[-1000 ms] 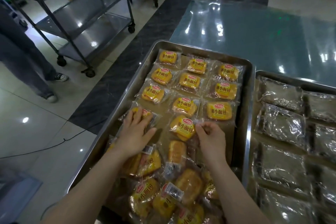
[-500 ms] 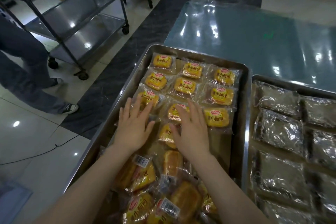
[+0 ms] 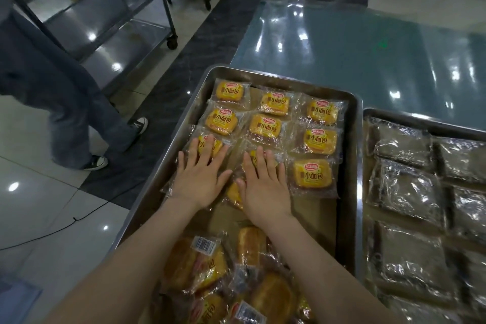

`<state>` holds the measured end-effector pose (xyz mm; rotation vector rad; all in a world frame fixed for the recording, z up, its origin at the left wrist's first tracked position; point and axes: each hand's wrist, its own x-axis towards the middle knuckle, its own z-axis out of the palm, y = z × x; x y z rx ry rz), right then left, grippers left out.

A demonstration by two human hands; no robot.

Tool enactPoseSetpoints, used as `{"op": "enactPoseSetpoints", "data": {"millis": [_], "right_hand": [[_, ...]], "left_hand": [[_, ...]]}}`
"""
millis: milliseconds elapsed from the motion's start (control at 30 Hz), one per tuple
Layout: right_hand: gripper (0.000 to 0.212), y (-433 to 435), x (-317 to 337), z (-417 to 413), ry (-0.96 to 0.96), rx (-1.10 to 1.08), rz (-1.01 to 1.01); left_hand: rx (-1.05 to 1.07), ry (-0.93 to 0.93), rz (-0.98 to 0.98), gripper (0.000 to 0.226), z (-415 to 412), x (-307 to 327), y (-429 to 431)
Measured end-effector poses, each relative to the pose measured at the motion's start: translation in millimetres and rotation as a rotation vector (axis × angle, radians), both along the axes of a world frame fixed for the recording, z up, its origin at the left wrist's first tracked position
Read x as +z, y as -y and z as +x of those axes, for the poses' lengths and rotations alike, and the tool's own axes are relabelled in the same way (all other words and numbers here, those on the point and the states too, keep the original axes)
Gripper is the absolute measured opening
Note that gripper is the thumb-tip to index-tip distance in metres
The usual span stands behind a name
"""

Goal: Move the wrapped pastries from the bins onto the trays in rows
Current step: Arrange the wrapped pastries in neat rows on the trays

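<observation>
Both of my hands lie flat with straight fingers: the left hand (image 3: 201, 179) and right hand (image 3: 263, 188) each press on one of the wrapped pastries (image 3: 313, 175) in the third row of the tray (image 3: 352, 155). I judge this as squaring up that row. Next I should pick another from the loose heap (image 3: 226, 279) at the tray's near end and start the row below.

"小面包" in brown on the yellow wrapped pastries (image 3: 312, 177) (red oval logo (image 3: 308, 166) above, unreadable)

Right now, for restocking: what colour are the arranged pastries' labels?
Yellow labels, red logo; head view.
</observation>
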<state>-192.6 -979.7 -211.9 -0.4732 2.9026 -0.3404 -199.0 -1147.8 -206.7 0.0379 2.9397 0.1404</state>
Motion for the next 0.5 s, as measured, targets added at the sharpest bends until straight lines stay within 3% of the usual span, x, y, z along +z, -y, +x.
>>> {"op": "enactPoseSetpoints", "data": {"millis": [200,300,400,500], "right_hand": [[0.065,-4.3,7.9,-12.5,-0.007,0.023,0.017],[0.071,-13.0,18.3,-1.0,-0.013,0.016,-0.047],[0.058,-26.6,27.8,25.0,-0.042,-0.045,-0.248],[0.037,-42.7,30.6,53.8,-0.069,-0.197,-0.4]], "left_hand": [[-0.039,-0.01,0.074,0.061,8.2,15.3,-0.3],[0.013,-0.069,0.261,0.06,35.3,32.1,-0.5],[0.108,-0.066,0.449,0.058,76.7,41.8,10.5],[0.184,-0.048,0.511,0.054,112.9,42.9,26.3]]}}
